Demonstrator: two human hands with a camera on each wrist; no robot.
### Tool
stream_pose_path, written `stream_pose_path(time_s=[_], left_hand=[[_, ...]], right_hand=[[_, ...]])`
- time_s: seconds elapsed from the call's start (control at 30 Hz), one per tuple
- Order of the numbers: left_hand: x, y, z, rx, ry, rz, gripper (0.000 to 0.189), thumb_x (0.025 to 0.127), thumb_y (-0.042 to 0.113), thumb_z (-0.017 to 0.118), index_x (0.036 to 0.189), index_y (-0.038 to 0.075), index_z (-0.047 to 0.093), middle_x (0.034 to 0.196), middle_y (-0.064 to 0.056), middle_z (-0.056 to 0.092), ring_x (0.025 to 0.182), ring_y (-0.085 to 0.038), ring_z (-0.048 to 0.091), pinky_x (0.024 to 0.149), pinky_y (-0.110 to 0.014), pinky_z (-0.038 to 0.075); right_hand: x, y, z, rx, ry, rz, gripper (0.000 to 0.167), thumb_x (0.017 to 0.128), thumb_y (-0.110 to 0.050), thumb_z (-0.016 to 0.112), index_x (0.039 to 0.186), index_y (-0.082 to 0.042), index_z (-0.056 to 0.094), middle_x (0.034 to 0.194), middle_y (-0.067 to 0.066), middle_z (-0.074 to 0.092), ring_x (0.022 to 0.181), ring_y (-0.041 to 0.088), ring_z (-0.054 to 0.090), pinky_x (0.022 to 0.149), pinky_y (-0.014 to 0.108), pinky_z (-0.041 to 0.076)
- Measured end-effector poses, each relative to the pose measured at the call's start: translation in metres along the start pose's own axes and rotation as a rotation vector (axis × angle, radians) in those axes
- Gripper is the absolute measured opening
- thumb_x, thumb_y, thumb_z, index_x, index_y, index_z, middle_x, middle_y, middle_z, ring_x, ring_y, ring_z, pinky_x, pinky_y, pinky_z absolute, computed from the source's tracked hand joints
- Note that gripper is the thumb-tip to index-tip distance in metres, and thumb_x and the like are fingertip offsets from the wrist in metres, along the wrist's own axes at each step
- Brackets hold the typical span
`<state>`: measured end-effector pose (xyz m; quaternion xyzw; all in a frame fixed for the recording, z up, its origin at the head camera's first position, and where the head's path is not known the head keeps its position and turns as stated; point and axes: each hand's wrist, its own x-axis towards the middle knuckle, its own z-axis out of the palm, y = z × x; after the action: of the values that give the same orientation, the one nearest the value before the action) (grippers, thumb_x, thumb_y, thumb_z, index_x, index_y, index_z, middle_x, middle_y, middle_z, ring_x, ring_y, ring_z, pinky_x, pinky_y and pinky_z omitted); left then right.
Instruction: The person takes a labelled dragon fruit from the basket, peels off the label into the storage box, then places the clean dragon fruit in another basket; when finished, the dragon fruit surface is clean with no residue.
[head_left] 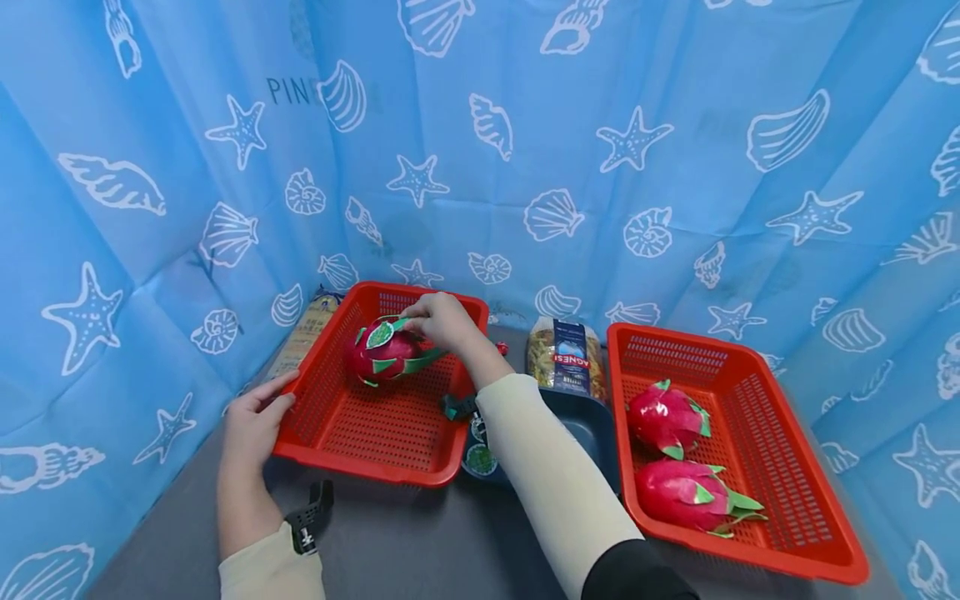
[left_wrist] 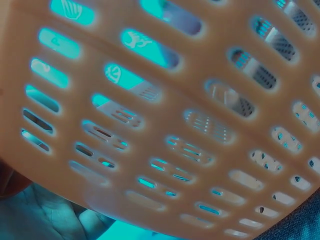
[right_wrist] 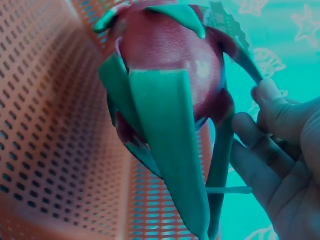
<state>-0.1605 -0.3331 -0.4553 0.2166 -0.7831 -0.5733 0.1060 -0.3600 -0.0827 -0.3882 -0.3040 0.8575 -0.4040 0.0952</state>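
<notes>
A dragon fruit (head_left: 369, 354), pink-red with green scales, is in the left red basket (head_left: 367, 468). My right hand (head_left: 444, 321) reaches over this basket and pinches one of the fruit's leafy scales. In the right wrist view the thumb and fingers (right_wrist: 270, 95) meet at the tip of that scale, beside the fruit's body. At the basket's left side, my left hand (head_left: 253, 421) grips the rim with its thumb and fingers. The basket's slotted wall (left_wrist: 165, 105) fills most of the left wrist view and hides much of that hand.
Two dragon fruits (head_left: 667, 417) lie in a second red basket (head_left: 795, 567) on the right. Between the baskets are a dark blue tray (head_left: 585, 421) and a pasta bag (head_left: 567, 354). Another package (head_left: 306, 333) stands behind the left basket. A blue curtain (head_left: 480, 167) hangs behind everything.
</notes>
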Motion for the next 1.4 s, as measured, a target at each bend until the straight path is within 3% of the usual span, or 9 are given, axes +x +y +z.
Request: stream_pose_path(time_s=[0.17,0.4,0.57,0.63,0.83,0.87,1.07,1.2,1.4], left_hand=[[0.000,0.001,0.002,0.007,0.010,0.007,0.045,0.105,0.027,0.055,0.150,0.017,0.055,0.144,-0.018,0.054,0.105,-0.025,0.063,0.072,-0.019,0.055],[-0.001,0.001,0.004,0.013,0.029,-0.002,0.046,0.105,0.027,0.055,0.150,0.018,0.055,0.148,-0.017,0.052,0.118,-0.032,0.057,0.072,-0.015,0.052],[0.000,0.001,0.005,0.008,0.035,0.004,0.045,0.105,0.027,0.054,0.150,0.018,0.055,0.147,-0.016,0.053,0.116,-0.030,0.057,0.070,-0.013,0.050],[0.000,0.000,0.005,0.004,0.034,0.003,0.045,0.105,0.027,0.053,0.149,0.018,0.056,0.146,-0.016,0.054,0.114,-0.029,0.058,0.070,-0.014,0.051],[0.000,-0.002,0.003,-0.022,0.001,-0.034,0.047,0.105,0.031,0.054,0.152,0.021,0.053,0.150,-0.015,0.050,0.113,-0.027,0.057,0.071,-0.017,0.054],[0.000,-0.002,0.003,-0.025,-0.003,-0.040,0.048,0.105,0.031,0.054,0.152,0.021,0.053,0.150,-0.015,0.050,0.113,-0.027,0.058,0.071,-0.018,0.054],[-0.003,-0.002,0.003,-0.021,-0.017,-0.060,0.048,0.105,0.032,0.054,0.153,0.021,0.052,0.150,-0.015,0.049,0.103,-0.018,0.061,0.071,-0.019,0.055],[-0.005,-0.001,0.002,-0.030,-0.022,-0.083,0.051,0.105,0.034,0.055,0.154,0.022,0.050,0.151,-0.016,0.048,0.097,-0.010,0.061,0.071,-0.019,0.055],[-0.006,0.001,0.002,-0.023,-0.014,-0.096,0.050,0.105,0.034,0.055,0.154,0.022,0.050,0.152,-0.016,0.047,0.095,-0.008,0.060,0.069,-0.018,0.055]], right_hand=[[-0.012,-0.021,-0.016,0.071,0.053,-0.042,0.020,0.099,-0.014,0.068,0.115,-0.009,0.079,0.107,0.003,0.067,0.090,0.017,0.065,0.073,0.026,0.055],[-0.040,-0.056,-0.042,0.179,0.168,-0.162,0.020,0.098,-0.012,0.069,0.115,-0.006,0.078,0.101,0.004,0.068,0.090,0.023,0.063,0.071,0.029,0.051],[-0.073,-0.074,-0.061,0.273,0.255,-0.244,0.018,0.097,-0.008,0.070,0.111,-0.004,0.079,0.103,0.004,0.070,0.094,0.020,0.064,0.076,0.030,0.054],[-0.087,-0.078,-0.068,0.288,0.303,-0.283,0.016,0.095,-0.007,0.071,0.109,-0.004,0.080,0.103,0.003,0.071,0.106,0.016,0.063,0.085,0.029,0.054],[-0.138,-0.076,-0.084,0.348,0.416,-0.354,0.014,0.095,-0.005,0.071,0.106,0.001,0.079,0.097,0.007,0.069,0.095,0.019,0.064,0.082,0.032,0.058],[-0.147,-0.075,-0.087,0.354,0.432,-0.356,0.014,0.095,-0.005,0.071,0.106,0.001,0.078,0.097,0.008,0.069,0.090,0.021,0.064,0.077,0.033,0.059],[-0.202,-0.069,-0.094,0.363,0.549,-0.333,0.015,0.092,0.000,0.073,0.106,0.001,0.079,0.098,0.009,0.069,0.090,0.024,0.062,0.070,0.028,0.058],[-0.236,-0.066,-0.096,0.365,0.599,-0.305,0.017,0.091,0.004,0.072,0.107,0.002,0.078,0.100,0.011,0.069,0.091,0.026,0.063,0.073,0.028,0.059],[-0.289,-0.060,-0.092,0.341,0.635,-0.232,0.018,0.093,0.002,0.070,0.110,0.005,0.076,0.103,0.011,0.068,0.094,0.025,0.063,0.075,0.029,0.059]])
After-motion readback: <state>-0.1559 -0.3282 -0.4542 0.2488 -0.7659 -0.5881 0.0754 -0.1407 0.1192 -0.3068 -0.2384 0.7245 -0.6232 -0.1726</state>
